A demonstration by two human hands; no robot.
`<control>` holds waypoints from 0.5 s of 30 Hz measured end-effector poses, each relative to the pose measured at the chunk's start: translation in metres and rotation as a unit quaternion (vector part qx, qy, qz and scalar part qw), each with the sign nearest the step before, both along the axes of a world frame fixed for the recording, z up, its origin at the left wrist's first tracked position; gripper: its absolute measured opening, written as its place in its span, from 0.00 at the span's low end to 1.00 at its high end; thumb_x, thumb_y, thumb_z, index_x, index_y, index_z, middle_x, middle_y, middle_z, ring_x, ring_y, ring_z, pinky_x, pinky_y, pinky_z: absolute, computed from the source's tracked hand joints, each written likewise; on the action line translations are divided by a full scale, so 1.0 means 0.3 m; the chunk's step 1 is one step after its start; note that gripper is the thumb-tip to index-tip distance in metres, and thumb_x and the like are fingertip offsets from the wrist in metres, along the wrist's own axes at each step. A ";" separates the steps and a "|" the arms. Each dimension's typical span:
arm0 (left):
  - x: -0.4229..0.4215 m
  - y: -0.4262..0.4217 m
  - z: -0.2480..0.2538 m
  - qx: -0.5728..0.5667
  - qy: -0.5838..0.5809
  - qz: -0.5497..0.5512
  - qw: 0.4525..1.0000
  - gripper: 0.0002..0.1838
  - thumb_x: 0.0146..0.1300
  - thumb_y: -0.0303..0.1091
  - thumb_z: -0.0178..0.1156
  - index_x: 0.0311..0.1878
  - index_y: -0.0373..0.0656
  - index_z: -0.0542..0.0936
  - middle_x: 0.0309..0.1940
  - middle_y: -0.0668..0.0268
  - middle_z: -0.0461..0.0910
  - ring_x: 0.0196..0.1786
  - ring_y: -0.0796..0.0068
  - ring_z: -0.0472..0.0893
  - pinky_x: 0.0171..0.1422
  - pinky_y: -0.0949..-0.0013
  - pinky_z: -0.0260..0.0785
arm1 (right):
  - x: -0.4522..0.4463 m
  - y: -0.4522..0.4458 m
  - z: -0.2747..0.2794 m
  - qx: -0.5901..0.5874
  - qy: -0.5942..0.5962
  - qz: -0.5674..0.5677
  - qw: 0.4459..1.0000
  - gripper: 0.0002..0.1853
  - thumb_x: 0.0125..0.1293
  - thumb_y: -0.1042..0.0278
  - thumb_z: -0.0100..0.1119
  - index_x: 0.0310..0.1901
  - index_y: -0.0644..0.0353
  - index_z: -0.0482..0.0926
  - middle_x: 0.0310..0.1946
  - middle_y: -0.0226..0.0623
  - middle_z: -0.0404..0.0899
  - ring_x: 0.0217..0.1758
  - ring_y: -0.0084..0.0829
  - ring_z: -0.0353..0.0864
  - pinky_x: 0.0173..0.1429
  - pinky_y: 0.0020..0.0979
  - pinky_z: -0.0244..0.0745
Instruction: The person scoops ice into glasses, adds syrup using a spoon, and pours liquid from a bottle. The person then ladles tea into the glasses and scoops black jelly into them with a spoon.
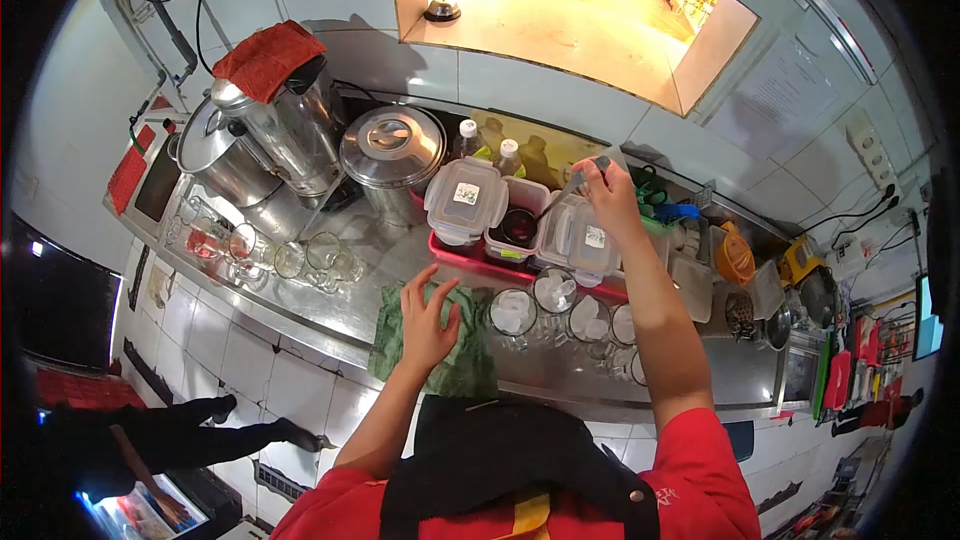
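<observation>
My right hand (612,202) is closed around the upper end of a long-handled ladle (562,196). The ladle slants down into an open plastic container (510,251) of dark liquid, where its bowl is hidden. My left hand (428,325) holds nothing, fingers apart, over a crumpled green cloth (465,355) on the counter. Left of the open container sits a lidded container (466,195); another lidded container (580,240) is on its right. They stand in a red tray (455,253). In front are several glass mugs (513,312) holding what looks like ice.
More glass mugs (325,252) stand at the left of the steel counter (385,250). Behind are a lidded steel pot (393,150), a metal urn (290,135) and two bottles (509,155). An orange basket (735,255) sits to the right. A person (190,435) is at lower left.
</observation>
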State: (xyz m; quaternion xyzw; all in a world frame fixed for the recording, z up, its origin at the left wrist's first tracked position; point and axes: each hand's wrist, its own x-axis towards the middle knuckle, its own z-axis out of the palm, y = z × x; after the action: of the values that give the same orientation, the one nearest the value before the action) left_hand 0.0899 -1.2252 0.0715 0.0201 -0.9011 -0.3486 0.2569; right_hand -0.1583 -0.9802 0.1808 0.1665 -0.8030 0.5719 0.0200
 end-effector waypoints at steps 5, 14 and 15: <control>0.059 -0.013 -0.073 0.019 -0.140 -0.100 0.985 0.32 0.57 0.30 0.71 0.66 0.45 0.75 0.66 0.52 0.70 0.65 0.48 0.74 0.71 0.49 0.65 | -0.006 0.005 0.013 0.000 0.000 -0.008 1.000 0.16 0.81 0.57 0.54 0.44 0.61 0.85 0.21 0.20 0.68 0.25 0.16 0.64 0.29 0.27 0.60; 0.059 0.234 -0.188 0.173 -0.187 -0.051 0.966 0.42 0.56 0.36 0.77 0.72 0.40 0.66 0.58 0.51 0.73 0.50 0.50 0.81 0.54 0.52 0.76 | -0.015 0.010 0.065 -0.017 -0.013 -0.008 1.000 0.16 0.81 0.57 0.54 0.43 0.61 0.84 0.20 0.19 0.66 0.22 0.14 0.61 0.27 0.27 0.56; 0.056 0.238 -0.198 0.180 -0.197 -0.039 0.963 0.42 0.56 0.34 0.77 0.72 0.41 0.66 0.58 0.51 0.73 0.49 0.51 0.81 0.54 0.52 0.76 | -0.012 0.009 0.069 -0.022 -0.015 -0.005 1.000 0.16 0.81 0.57 0.54 0.43 0.62 0.84 0.20 0.19 0.66 0.22 0.14 0.61 0.27 0.27 0.56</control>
State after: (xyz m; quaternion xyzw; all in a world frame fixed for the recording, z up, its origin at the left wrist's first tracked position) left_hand 0.1069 -1.1538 0.0121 0.0989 -0.8563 -0.5043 0.0524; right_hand -0.1619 -0.9775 0.2016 0.1532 -0.7914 0.5916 0.0148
